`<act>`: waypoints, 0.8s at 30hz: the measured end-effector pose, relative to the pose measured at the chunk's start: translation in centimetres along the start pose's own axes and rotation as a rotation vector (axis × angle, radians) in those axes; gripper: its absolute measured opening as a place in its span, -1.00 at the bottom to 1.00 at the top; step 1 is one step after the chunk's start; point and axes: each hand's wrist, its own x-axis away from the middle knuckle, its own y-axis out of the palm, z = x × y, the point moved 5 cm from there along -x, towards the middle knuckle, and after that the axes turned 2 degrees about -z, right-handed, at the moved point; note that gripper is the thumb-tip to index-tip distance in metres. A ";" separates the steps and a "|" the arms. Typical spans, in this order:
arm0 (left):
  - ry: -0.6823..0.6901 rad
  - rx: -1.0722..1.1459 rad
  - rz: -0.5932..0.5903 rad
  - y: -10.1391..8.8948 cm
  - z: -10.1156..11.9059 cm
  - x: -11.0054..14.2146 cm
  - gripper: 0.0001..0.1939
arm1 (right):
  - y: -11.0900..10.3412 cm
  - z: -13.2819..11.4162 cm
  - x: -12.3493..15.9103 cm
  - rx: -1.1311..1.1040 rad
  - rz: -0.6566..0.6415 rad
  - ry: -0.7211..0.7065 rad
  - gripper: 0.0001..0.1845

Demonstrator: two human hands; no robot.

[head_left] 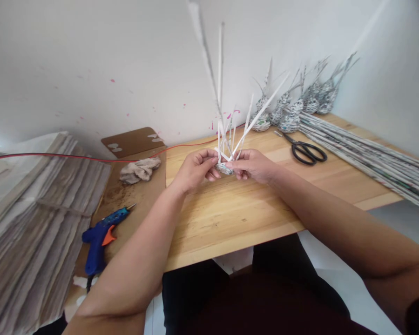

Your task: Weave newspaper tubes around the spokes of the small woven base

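Observation:
Between my two hands, a little above the wooden table, is a small woven paper basket (pixel 225 169) with a rounded base. Several rolled-paper strips (pixel 220 70) stick up and outward from it, some long, some short. My left hand (pixel 201 165) pinches the basket's left side between thumb and fingers. On the right side, my right hand (pixel 251 165) grips its rim, the thumb on top where a slanted white strip meets the weave. The fingertips behind the basket are partly hidden.
Black-handled scissors (pixel 309 152) lie right of my hands, beside a bundle of rolled-paper sticks (pixel 363 153). Several woven paper pieces (pixel 290 114) stand along the wall. To the left are a blue glue gun (pixel 99 237), a crumpled rag (pixel 139 170) and stacked newspapers (pixel 52 218).

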 end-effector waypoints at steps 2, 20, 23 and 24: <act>0.028 -0.044 -0.015 -0.4 0.2 0.1 -0.85 | 0.1 -0.1 0.1 -0.045 -0.020 0.017 -0.67; 0.134 -0.163 0.040 -0.3 1.0 0.3 -0.79 | 0.2 -0.2 0.4 -0.195 -0.077 0.107 -0.66; 0.197 -0.209 0.035 -0.2 1.4 0.4 -0.80 | 0.2 -0.4 0.4 -0.204 -0.076 0.095 -0.65; 0.205 -0.218 0.031 -0.2 1.4 0.3 -0.79 | 0.2 -0.5 0.5 -0.203 -0.076 0.095 -0.65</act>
